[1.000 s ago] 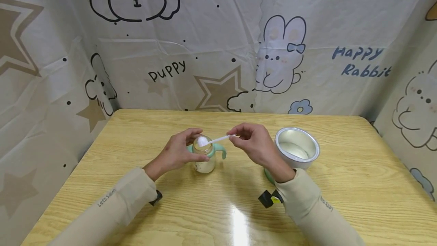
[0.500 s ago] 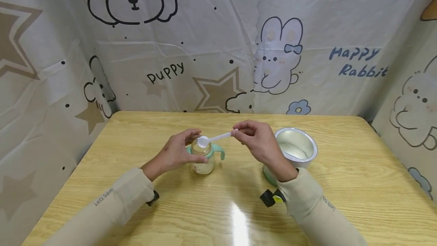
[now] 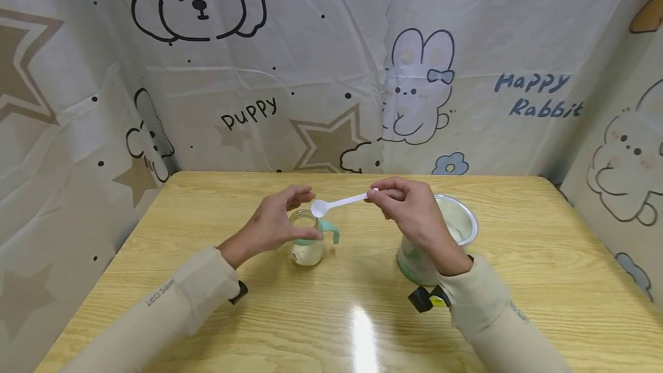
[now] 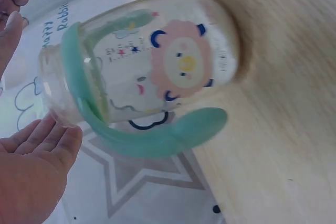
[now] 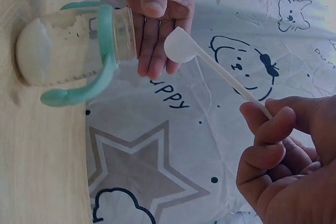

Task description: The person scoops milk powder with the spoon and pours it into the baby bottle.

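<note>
A clear baby bottle (image 3: 308,253) with mint-green handles (image 4: 157,142) stands upright on the table, its mouth uncovered and pale powder inside. My left hand (image 3: 274,220) is spread around the bottle's neck; in the right wrist view its fingers (image 5: 152,51) are fairly straight beside the rim. With thumb and fingertips, my right hand (image 3: 406,206) pinches the end of a white measuring scoop (image 3: 319,208). The scoop's bowl hangs above the right side of the bottle's mouth. Partly hidden behind my right hand is an open milk powder tin (image 3: 411,261) with a silver rim.
The wood-grain table (image 3: 352,298) meets a cartoon-printed cloth (image 3: 331,45) at its back and sides. The powder tin stands right of the bottle, under my right forearm.
The scoop has lifted from the bottle's mouth and moved right with my right hand. My left fingers have loosened from the bottle's neck, and the bottle has stayed in place.
</note>
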A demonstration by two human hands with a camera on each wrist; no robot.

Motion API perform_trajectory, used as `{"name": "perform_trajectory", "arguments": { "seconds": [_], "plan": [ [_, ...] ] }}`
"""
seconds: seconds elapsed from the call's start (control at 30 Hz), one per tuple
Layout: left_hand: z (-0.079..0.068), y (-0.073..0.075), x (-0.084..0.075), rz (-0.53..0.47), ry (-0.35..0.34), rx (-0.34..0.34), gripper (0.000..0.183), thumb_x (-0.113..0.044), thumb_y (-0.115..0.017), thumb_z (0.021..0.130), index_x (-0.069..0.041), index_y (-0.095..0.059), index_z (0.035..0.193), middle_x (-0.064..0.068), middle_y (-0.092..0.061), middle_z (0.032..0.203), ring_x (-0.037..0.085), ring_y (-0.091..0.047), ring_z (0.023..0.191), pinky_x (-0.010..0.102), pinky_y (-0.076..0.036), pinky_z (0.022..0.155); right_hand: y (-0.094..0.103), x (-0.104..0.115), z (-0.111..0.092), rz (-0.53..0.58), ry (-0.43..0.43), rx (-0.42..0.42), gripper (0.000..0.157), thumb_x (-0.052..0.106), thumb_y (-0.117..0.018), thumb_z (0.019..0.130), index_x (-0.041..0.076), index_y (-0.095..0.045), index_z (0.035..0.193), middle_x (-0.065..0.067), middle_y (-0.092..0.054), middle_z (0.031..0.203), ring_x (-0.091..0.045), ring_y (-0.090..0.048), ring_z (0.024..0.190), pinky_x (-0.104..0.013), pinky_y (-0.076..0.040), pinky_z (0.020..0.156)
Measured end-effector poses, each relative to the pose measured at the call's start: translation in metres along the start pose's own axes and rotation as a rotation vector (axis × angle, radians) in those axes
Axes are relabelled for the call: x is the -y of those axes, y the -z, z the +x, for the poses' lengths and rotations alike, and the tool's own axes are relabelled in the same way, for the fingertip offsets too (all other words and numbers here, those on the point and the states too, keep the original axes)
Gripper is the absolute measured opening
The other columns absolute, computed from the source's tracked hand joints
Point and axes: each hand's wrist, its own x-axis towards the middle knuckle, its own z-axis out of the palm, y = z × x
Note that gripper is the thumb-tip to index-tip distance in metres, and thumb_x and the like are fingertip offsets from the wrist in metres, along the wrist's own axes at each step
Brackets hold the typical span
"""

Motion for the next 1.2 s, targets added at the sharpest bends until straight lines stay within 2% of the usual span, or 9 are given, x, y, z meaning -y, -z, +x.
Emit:
{"name": "perform_trajectory", "arguments": {
  "seconds": [0.23,0.43,0.7,0.83,0.93,1.1,1.2],
  "plan": [
    [0.004,-0.001,-0.008,0.001,-0.015,0.008,0.090,-0.022,-0.093,0.071,0.001,-0.046,0.144,0.016,-0.058,0.139,0.031,-0.052,0.131,0.041,-0.044,0.110,0.014,0.001,-0.003,-0.014,-0.018,-0.023,0.024,0.022,-0.067,0.098,0.002,-0.071,0.110,-0.003,-0.076,0.092,-0.012,-0.052,0.068,-0.021,-0.043,0.059],
    [0.006,-0.005,-0.012,-0.035,-0.004,0.017,0.091,-0.022,-0.093,0.070,0.000,-0.045,0.145,0.014,-0.057,0.140,0.031,-0.051,0.132,0.041,-0.042,0.112,0.025,0.002,-0.006,-0.066,-0.043,-0.036,0.029,0.028,-0.067,0.098,0.003,-0.071,0.113,-0.002,-0.076,0.094,-0.013,-0.051,0.070,-0.022,-0.043,0.062],
    [0.010,-0.011,-0.017,-0.064,-0.022,0.026,0.092,-0.019,-0.093,0.070,0.001,-0.044,0.146,0.016,-0.054,0.143,0.031,-0.049,0.134,0.040,-0.041,0.112,0.042,0.001,-0.010,-0.090,-0.054,-0.068,0.031,0.029,-0.068,0.097,0.002,-0.070,0.114,-0.002,-0.076,0.094,-0.011,-0.048,0.064,-0.020,-0.036,0.052],
    [0.014,-0.016,-0.021,-0.075,-0.024,0.030,0.093,-0.020,-0.093,0.070,0.000,-0.044,0.146,0.015,-0.053,0.144,0.030,-0.049,0.134,0.038,-0.041,0.113,0.052,-0.001,-0.012,-0.084,-0.065,-0.075,0.032,0.030,-0.068,0.097,0.003,-0.069,0.115,0.000,-0.076,0.094,-0.011,-0.047,0.063,-0.020,-0.036,0.053],
    [0.017,-0.020,-0.024,-0.089,-0.033,0.034,0.093,-0.019,-0.094,0.070,0.001,-0.044,0.146,0.015,-0.053,0.144,0.029,-0.049,0.135,0.037,-0.040,0.113,0.059,-0.002,-0.015,-0.101,-0.064,-0.078,0.035,0.032,-0.067,0.098,0.003,-0.068,0.116,-0.004,-0.075,0.096,-0.011,-0.046,0.062,-0.022,-0.036,0.054],
    [0.022,-0.029,-0.029,-0.106,-0.048,0.045,0.094,-0.020,-0.094,0.069,0.001,-0.044,0.146,0.015,-0.053,0.144,0.028,-0.049,0.135,0.035,-0.040,0.113,0.071,-0.003,-0.020,-0.134,-0.080,-0.093,0.039,0.037,-0.065,0.098,0.003,-0.067,0.117,-0.013,-0.074,0.105,-0.011,-0.050,0.068,-0.021,-0.043,0.059],
    [0.025,-0.033,-0.032,-0.114,-0.052,0.053,0.095,-0.020,-0.094,0.069,0.000,-0.043,0.146,0.015,-0.052,0.145,0.027,-0.048,0.135,0.035,-0.040,0.113,0.078,-0.004,-0.022,-0.142,-0.098,-0.101,0.042,0.039,-0.065,0.098,0.002,-0.066,0.119,-0.012,-0.074,0.108,-0.011,-0.054,0.076,-0.020,-0.048,0.064]
  ]
}}
